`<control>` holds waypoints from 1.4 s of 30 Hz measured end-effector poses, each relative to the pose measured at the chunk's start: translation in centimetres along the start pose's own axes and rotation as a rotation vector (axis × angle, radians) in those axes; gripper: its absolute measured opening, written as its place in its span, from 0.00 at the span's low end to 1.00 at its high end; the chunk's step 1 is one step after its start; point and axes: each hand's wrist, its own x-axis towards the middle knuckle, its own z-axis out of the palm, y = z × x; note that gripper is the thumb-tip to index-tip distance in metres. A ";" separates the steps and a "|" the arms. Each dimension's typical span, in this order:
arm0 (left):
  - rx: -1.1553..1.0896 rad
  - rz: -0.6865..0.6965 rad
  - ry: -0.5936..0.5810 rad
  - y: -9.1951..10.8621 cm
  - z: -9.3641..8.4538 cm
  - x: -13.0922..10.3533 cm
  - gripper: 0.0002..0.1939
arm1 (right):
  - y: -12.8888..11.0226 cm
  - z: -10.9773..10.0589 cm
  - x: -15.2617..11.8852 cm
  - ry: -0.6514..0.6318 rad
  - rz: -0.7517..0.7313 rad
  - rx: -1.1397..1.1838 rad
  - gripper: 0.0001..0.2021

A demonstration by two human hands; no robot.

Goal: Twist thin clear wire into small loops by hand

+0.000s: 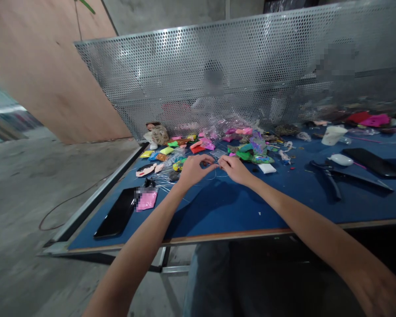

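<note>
My left hand (pixel 194 170) and my right hand (pixel 233 169) meet above the blue table (pixel 218 211), fingertips almost touching. Both are pinched closed at a thin pale wire (pixel 214 176), part of which curves below the fingers; its ends are hard to make out. Just left of my left hand lie more thin strands (pixel 165 179), a dark lump (pixel 174 176) and a flat face-shaped cutout (pixel 145 170). Beyond my right hand are a green clay packet (pixel 246 156) and a small white packet (pixel 267 168).
A black phone (pixel 117 213) and a pink packet (pixel 147 200) lie at left. Scissors (pixel 333 178), a white rounded piece (pixel 340 160), a dark phone-like slab (pixel 374 163) and a white cup (pixel 334 135) are at right. A perforated metal panel (pixel 185 75) stands behind the colourful packets.
</note>
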 end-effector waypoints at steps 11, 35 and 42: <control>0.196 0.080 0.145 0.5 -0.2 -0.4 0.08 | -0.6 -0.5 -0.2 -0.111 -0.028 -0.043 0.12; 0.204 0.126 -0.016 0.3 -0.2 -0.1 0.07 | -1.3 -0.2 -0.2 -0.005 -0.116 0.108 0.05; 0.101 0.042 -0.056 0.6 -0.3 0.2 0.10 | -1.4 -0.5 -0.2 -0.001 -0.133 -0.010 0.04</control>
